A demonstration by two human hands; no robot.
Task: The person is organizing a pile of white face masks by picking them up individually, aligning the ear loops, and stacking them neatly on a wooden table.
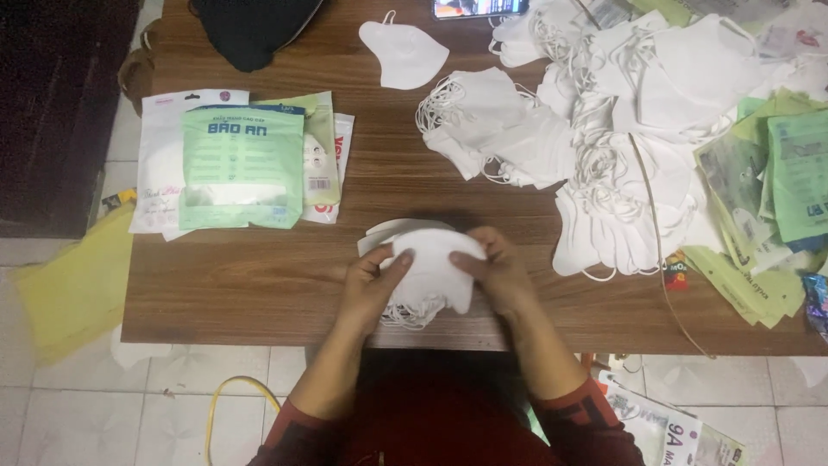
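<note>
My left hand (373,285) and my right hand (496,269) both grip a small stack of white folded face masks (429,269) over the near edge of the wooden table (259,285). The thumbs press on the top mask. White ear loops hang from the stack's lower side. A large loose heap of white masks (604,129) covers the table to the right and behind. A single white mask (403,53) lies alone at the far middle.
Green and white flat packages (241,164) are stacked at the left. More green empty packets (776,190) pile at the right edge. A black object (250,30) sits at the far left, a phone (479,8) at the far edge. Yellow sheet (73,285) lies on the floor.
</note>
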